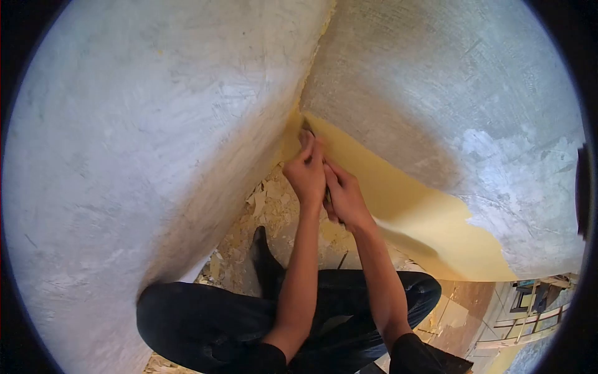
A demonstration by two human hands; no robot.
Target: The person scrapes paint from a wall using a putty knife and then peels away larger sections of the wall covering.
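Observation:
Both hands meet near the corner where two walls join. My left hand [306, 176] is closed round the upper part of a dark, narrow tool [309, 128], whose tip is against the yellow layer low in the corner. Just below and to the right, my right hand [344, 196] grips the lower part of the same tool. Most of the tool is hidden by my fingers. A yellow strip [398, 193] covers the lower part of the right wall [398, 81], with bare grey surface above it. The left wall [156, 124] is grey-white.
Torn yellowish flakes [274, 202] lie on the floor between the walls. My bent legs in dark trousers [212, 318] and a dark shoe [266, 258] are below my hands. A wooden frame-like object [529, 311] stands at the lower right near floor tiles [451, 315].

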